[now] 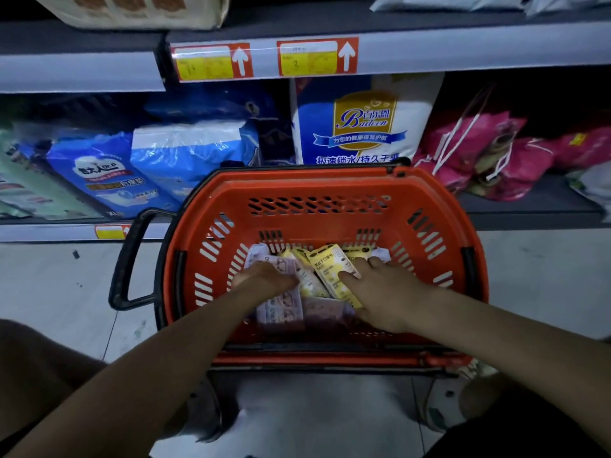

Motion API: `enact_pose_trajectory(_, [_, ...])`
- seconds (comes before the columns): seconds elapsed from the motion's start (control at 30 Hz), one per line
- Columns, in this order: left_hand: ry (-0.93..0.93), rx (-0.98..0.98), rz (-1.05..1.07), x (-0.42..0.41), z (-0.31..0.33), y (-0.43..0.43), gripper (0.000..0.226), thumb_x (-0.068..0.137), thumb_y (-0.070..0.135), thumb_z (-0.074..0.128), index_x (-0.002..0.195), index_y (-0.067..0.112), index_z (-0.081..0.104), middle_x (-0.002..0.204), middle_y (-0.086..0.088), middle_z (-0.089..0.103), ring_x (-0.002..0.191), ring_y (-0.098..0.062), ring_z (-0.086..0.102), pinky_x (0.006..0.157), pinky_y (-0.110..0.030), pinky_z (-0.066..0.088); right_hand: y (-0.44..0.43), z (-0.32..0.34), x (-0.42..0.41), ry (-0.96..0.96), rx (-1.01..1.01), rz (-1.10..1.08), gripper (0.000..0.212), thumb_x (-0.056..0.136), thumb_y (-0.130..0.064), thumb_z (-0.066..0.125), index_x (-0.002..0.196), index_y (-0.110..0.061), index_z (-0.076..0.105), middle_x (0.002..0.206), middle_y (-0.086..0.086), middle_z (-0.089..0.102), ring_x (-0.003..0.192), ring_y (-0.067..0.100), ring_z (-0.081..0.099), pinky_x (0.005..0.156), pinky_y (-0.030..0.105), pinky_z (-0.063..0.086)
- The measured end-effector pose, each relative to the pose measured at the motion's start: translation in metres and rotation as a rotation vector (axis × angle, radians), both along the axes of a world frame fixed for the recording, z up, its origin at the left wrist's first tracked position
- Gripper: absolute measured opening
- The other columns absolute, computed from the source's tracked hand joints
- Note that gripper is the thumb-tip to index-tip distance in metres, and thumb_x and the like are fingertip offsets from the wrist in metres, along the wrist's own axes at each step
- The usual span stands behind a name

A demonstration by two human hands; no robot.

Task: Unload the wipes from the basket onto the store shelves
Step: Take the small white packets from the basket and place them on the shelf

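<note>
In the head view, the basket stands on the floor at the frame's centre, close to the shelves, likely to keep each reach short. The wipes lie loose in its bottom. Our left hand bends down onto the pink packs, and our right hand lies over a yellow pack, thumb across its face. We cannot tell whether either grip has closed.

Left grip turned down, right grip spread.
</note>
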State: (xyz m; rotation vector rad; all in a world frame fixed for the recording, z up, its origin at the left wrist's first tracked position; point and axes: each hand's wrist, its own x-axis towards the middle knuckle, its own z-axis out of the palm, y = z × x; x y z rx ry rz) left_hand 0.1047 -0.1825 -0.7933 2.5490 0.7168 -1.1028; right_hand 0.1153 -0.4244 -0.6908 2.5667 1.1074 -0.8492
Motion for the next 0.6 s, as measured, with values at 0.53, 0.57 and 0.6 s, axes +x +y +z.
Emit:
enact_pose_trajectory(0.53, [-0.041, -0.217, 0.471, 0.014, -0.004, -0.007, 0.046, 0.07, 0.021, 0.096, 0.103, 0.006, 0.068, 0.096, -0.012, 0.075, 0.079, -0.024, 0.072, 0.066, -0.033, 0.06, -0.008, 0.003, -0.002, -0.038, 0.009, 0.048, 0.065, 0.101, -0.035, 0.057, 0.154, -0.011, 0.029, 0.15, 0.023, 0.034, 0.134, 0.04, 0.04, 0.104, 0.049, 0.04])
enact_pose_trajectory(0.57, [-0.045, -0.231, 0.496, 0.015, -0.001, -0.007, 0.053, 0.068, 0.019, 0.097, 0.109, 0.005, 0.065, 0.099, -0.014, 0.074, 0.082, -0.027, 0.072, 0.071, -0.037, 0.062, -0.007, 0.004, -0.002, -0.037, 0.009, 0.051, 0.065, 0.101, -0.035, 0.057, 0.154, -0.011, 0.029, 0.15, 0.024, 0.034, 0.133, 0.04, 0.041, 0.104, 0.049, 0.04])
enact_pose_trajectory(0.6, [-0.058, -0.252, 0.508, 0.015, 0.002, -0.006, 0.063, 0.067, 0.019, 0.098, 0.117, 0.005, 0.063, 0.104, -0.015, 0.073, 0.088, -0.031, 0.073, 0.078, -0.041, 0.064, -0.006, 0.005, -0.002, -0.034, 0.01, 0.053, 0.065, 0.101, -0.036, 0.057, 0.153, -0.01, 0.029, 0.15, 0.024, 0.035, 0.133, 0.04, 0.041, 0.104, 0.049, 0.04])
